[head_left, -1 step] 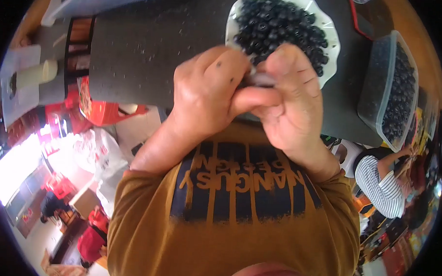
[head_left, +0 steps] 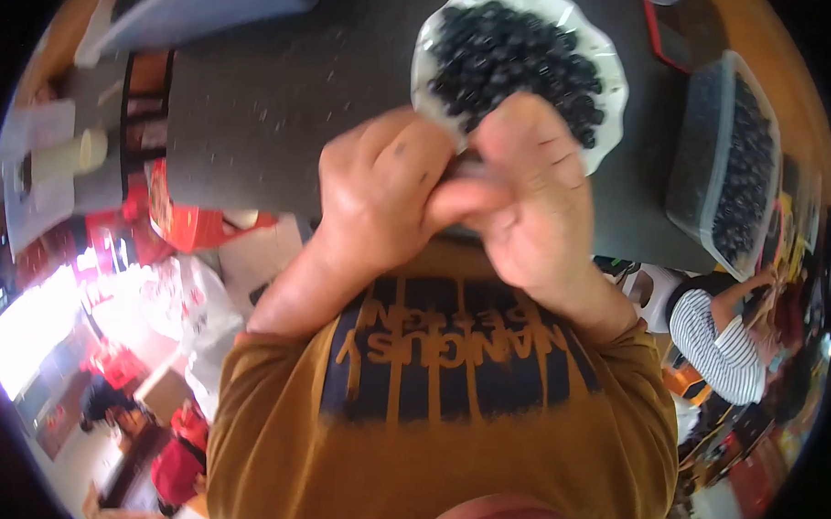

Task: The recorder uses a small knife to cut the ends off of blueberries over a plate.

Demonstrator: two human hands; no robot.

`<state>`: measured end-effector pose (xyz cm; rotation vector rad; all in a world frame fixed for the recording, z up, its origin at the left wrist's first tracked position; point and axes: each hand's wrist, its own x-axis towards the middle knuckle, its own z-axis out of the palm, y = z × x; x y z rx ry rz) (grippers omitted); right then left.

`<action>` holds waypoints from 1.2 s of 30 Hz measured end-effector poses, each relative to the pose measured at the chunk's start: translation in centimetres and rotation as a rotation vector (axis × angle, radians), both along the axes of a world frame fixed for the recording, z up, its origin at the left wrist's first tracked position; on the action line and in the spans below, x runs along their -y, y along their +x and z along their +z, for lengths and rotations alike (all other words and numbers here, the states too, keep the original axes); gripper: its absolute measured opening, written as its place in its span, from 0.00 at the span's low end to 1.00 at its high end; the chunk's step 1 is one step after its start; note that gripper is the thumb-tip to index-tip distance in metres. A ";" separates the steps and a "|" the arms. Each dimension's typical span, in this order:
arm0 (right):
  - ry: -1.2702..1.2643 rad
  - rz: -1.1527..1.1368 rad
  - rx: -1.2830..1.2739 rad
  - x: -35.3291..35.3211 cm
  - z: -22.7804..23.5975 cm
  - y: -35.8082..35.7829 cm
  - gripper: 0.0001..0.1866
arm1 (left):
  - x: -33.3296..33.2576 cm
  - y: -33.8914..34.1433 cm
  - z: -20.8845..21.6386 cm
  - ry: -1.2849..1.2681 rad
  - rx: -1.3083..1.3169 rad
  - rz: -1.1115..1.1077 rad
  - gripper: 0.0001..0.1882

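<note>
My left hand [head_left: 377, 189] is closed, its thumb stretched across toward the right hand. My right hand [head_left: 546, 195] is turned palm toward me, with its thumb raised and its fingers curled. The two meet in front of my chest, above the near edge of the dark table. Whatever is pinched between them is blurred and mostly covered by the fingers. Just beyond lies a white plate with a wavy rim [head_left: 612, 129], heaped with small, round, shiny black bead-like pieces [head_left: 514, 62]. The hands cover the plate's near edge.
At the right stands a clear plastic box [head_left: 698, 169] of similar black pieces. A red-edged dark flat object [head_left: 666, 39] lies behind it. Another clear tub [head_left: 205, 10] is at the far left, and a pale cup [head_left: 92, 150] at the left. A person in stripes [head_left: 719, 348] sits at right.
Both hands still meet at the same spot, with the fingers slightly shifted and more blurred. The whole view has shifted a little.
</note>
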<state>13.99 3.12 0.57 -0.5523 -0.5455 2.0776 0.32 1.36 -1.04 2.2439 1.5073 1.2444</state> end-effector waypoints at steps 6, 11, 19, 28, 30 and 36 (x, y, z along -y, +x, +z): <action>0.080 -0.033 -0.001 -0.9 2.2 3.3 0.10 | 0.6 1.4 1.3 -0.122 0.130 -0.053 0.28; 0.471 -0.595 0.583 -2.6 6.5 11.8 0.05 | 1.2 1.7 0.9 -0.123 0.202 -0.128 0.28; 0.783 -0.894 1.794 -12.7 7.1 27.1 0.13 | 1.4 1.1 1.4 -0.190 0.255 -0.153 0.26; 1.013 -0.508 1.646 -4.4 6.9 10.3 0.08 | 1.8 1.6 1.8 -0.439 0.277 -0.333 0.20; 0.992 -0.354 1.406 -4.5 4.6 7.6 0.07 | 2.1 1.8 2.1 -0.555 0.328 -0.402 0.19; 1.373 -0.220 1.400 -9.6 1.8 1.7 0.07 | 3.1 1.3 1.8 -0.589 0.308 -0.403 0.18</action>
